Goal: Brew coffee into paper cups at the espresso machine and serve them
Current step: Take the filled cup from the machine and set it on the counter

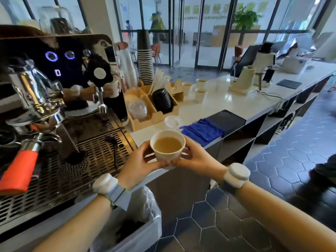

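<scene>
Two hands are wrapped round one paper cup (167, 150), held in the air just off the counter's (227, 104) near edge, above the bin (138, 231). The left hand (138, 164) is curled on the cup's left side, thumb at the base; the right hand (196, 159) is curled on the right side, its fingers (187, 144) behind the wall. The thumb tips are almost touching under the cup's front. The cup is upright, filled with light brown coffee. A white tracker is strapped to each wrist.

Left of the cup the espresso machine's (54, 84) drip grate is seen, with an orange-handled portafilter (20, 168) locked in. Just beyond the cup: a white lid (172, 122) and a blue cloth (203, 132) on the counter. Further back a wooden organiser (151, 113) is loaded with lids, with a stack of cups (145, 59) behind it. Three filled paper cups (201, 94) are standing near one another mid-counter. A grinder (261, 68) is set further along.
</scene>
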A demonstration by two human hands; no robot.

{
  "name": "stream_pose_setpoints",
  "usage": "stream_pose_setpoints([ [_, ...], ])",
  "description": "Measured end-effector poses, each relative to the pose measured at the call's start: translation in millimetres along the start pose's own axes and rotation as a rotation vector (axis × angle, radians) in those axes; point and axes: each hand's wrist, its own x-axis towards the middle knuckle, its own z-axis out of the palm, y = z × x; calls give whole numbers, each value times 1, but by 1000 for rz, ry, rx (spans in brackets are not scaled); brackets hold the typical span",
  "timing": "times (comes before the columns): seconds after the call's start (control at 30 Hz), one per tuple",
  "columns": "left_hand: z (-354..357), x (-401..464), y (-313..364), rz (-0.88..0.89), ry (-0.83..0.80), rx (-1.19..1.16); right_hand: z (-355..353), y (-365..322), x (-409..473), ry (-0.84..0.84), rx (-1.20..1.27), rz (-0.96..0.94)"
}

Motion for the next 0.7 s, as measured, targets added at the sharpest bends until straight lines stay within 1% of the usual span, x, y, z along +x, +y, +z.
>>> stream_pose_setpoints([
  [0.1, 41, 31, 4, 26, -16, -11, -44, 14, -6, 42, -8, -3],
  [0.17, 51, 41, 6, 43, -18, -5, -55, 17, -6, 71, -24, -3],
  [0.37, 112, 106, 11, 68, -73, -33, -130, 41, 4, 177, -82, 13],
  [0.5, 129, 143, 10, 83, -92, -9, -159, 52, 16, 200, -79, 39],
  [0.6, 148, 185, 7, 80, -137, -1, -190, 69, 34, 232, -71, 61],
  [0.7, 162, 221, 6, 79, -146, -13, -219, 81, 52, 239, -43, 76],
])
